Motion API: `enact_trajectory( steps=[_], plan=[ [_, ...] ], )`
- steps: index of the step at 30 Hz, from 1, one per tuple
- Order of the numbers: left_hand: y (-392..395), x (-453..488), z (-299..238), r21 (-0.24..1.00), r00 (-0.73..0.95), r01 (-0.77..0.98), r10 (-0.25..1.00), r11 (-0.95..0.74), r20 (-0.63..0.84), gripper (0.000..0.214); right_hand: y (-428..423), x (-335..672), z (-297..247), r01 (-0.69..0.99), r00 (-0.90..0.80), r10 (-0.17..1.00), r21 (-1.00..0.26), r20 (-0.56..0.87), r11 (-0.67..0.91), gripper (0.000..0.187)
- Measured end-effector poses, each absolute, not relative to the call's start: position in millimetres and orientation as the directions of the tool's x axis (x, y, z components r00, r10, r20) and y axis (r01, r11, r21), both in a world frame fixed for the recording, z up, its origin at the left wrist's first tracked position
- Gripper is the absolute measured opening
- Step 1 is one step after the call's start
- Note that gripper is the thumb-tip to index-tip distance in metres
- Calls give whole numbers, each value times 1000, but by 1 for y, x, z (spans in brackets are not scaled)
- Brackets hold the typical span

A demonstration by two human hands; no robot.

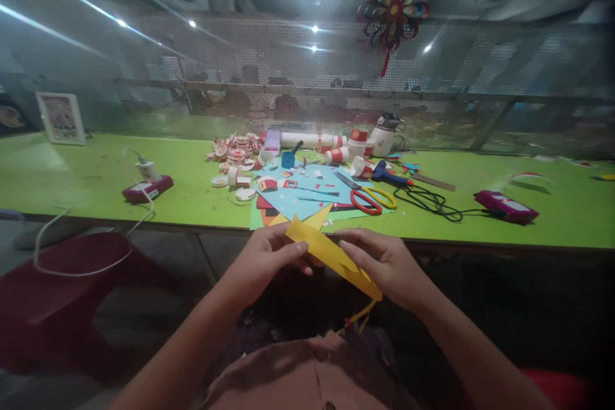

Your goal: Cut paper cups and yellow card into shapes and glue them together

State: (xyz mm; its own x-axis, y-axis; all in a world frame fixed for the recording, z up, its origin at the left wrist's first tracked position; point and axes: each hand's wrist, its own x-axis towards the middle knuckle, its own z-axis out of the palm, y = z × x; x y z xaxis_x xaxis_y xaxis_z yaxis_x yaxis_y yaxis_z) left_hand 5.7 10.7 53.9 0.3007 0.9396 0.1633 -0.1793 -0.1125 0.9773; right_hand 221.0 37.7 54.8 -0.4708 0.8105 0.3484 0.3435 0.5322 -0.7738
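Observation:
A strip of yellow paper [331, 255] slants between my two hands, just in front of the table's edge. My left hand [271, 256] pinches its upper left end, thumb on top and fingers beneath. My right hand [391, 262] grips the lower right part, its fingertips against the strip's upper edge. Below the strip's right end hangs a thin yellow cord [364, 312] near my lap. On the table beyond my hands lie scissors [368, 198] with red and yellow handles, on stacked sheets of blue paper [293, 202].
A blue glue gun [389, 174] with a black cable lies right of the scissors, near a purple power strip [507, 206]. Red and white paper cups [339, 154] and a heap of cut cup pieces [237, 148] stand behind. Another purple power strip [148, 189] sits left, above a dark red stool [57, 295].

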Motion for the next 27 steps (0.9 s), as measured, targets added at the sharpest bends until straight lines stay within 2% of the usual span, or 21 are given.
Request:
enact_trajectory(
  steps=[4,8,12,14,18,23,25,27],
  plan=[
    [12,3,50,986,374,-158,921,-56,112,18,36,208,59,189,-547,829,-946,120,262,22],
    [12,5,50,973,311,-227,945,-26,98,19,34,202,61,46,-547,837,-999,-20,6,26],
    [11,4,55,965,187,-217,964,-146,189,52,32,204,63,44,-532,846,-999,-50,-32,32],
    [12,2,58,970,220,-157,951,-186,218,49,33,206,65,76,-544,837,-997,-69,-32,34],
    [13,-4,63,981,286,-55,938,-188,196,23,39,213,72,202,-594,797,-979,-114,11,33],
    [20,-6,67,976,309,53,933,-210,183,16,57,220,93,354,-709,697,-910,-111,216,28],
    [27,-4,68,974,307,63,933,-216,187,18,72,222,105,427,-763,637,-824,-107,373,26],
    [39,-3,69,974,311,70,932,-217,186,21,92,221,117,483,-819,567,-641,-89,597,24]
  ],
)
